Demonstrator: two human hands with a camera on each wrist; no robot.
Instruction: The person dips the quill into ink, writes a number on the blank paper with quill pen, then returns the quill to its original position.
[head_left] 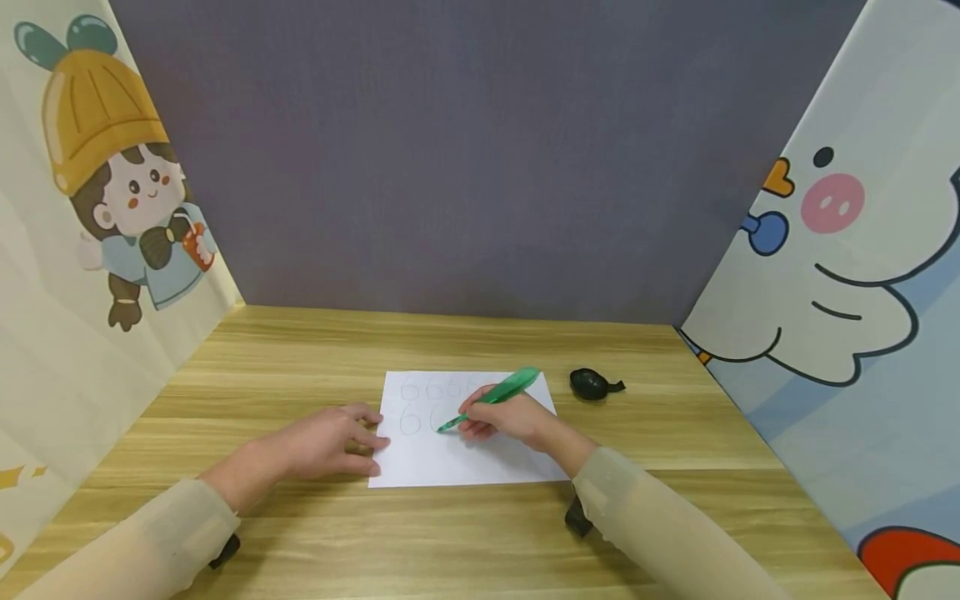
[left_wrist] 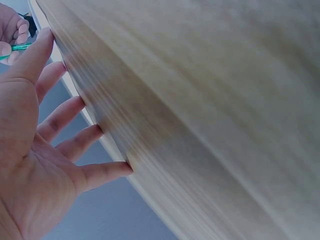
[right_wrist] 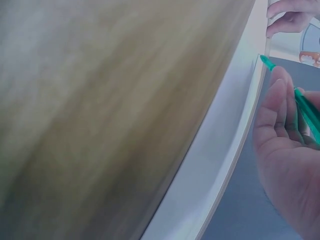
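Note:
A white sheet of paper (head_left: pixel 465 463) lies on the wooden table, with faint rounded figures drawn in two rows; the clearest looks like a 6. My right hand (head_left: pixel 517 418) pinches a green pen (head_left: pixel 512 384) with a broad, leaf-like upper end. The pen's tip meets the paper in the lower row, beside a partly hidden stroke. At the sheet's left edge, my left hand (head_left: pixel 326 443) rests its fingertips. In the left wrist view, that hand's fingers (left_wrist: pixel 62 117) are spread and hold nothing. The right wrist view shows the pen (right_wrist: pixel 306 111) between thumb and fingers.
A black oval object (head_left: pixel 589 384) with a short tab lies right of the paper. A grey panel (head_left: pixel 450 167) rises behind the table (head_left: pixel 420 542). Printed cartoon walls flank it: a child in a yellow hat (head_left: pixel 105 117) at left, a white figure (head_left: pixel 885 208) at right.

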